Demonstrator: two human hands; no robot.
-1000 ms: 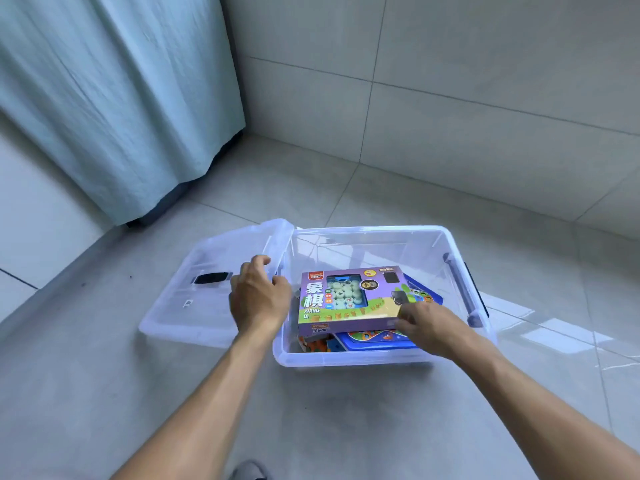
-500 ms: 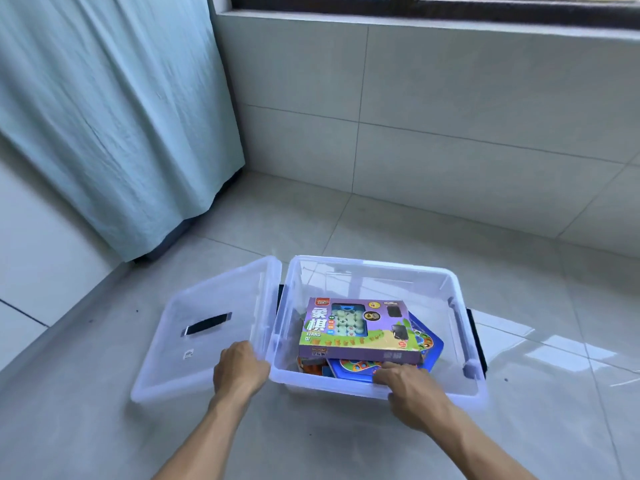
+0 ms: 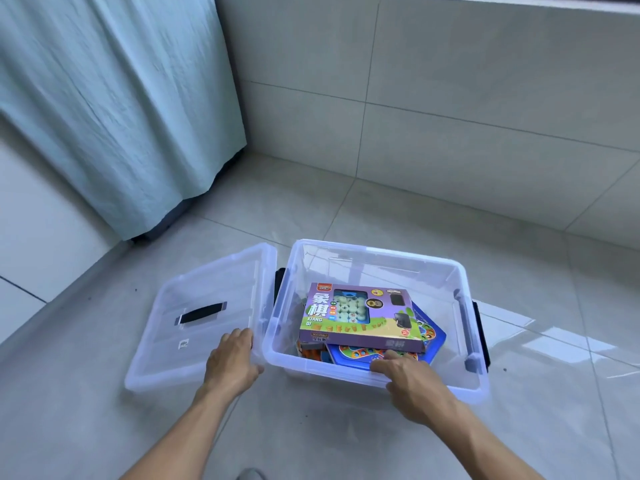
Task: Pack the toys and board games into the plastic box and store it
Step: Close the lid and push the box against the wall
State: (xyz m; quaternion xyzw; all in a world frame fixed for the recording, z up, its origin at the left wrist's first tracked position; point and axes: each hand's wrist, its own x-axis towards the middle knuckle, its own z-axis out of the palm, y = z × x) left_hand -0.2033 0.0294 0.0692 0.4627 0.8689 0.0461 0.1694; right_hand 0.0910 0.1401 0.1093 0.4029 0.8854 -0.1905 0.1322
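The packing looks largely done: a purple board game box (image 3: 360,318) is seen lying on top inside the clear plastic box (image 3: 346,374), which stands on the tiled floor (image 3: 398,220) near a wall corner. Under it a blue game board (image 3: 429,332) with coloured circles and some orange pieces (image 3: 310,351) are partly visible; what else lies beneath cannot be made out. No loose toys are seen on the floor around the box. What is left, judging by the scene, is the closing and the storing: the clear lid (image 3: 194,327), with its black handle (image 3: 201,313) facing up, lies flat on the floor just beside the box's left wall, and the black side latches are not fastened. The left hand (image 3: 232,358) is placed at the lid's near right corner, its fingers curled over the edge in what appears to be a grip. The right hand (image 3: 412,382) is laid over the box's near rim, the fingers bent over it toward the inside; whether they clamp it cannot be told for certain. On the purple box large Chinese characters and the words "XIANG QI" can be read; the small logo is too small to read. A light blue curtain (image 3: 114,109) hangs at the left.
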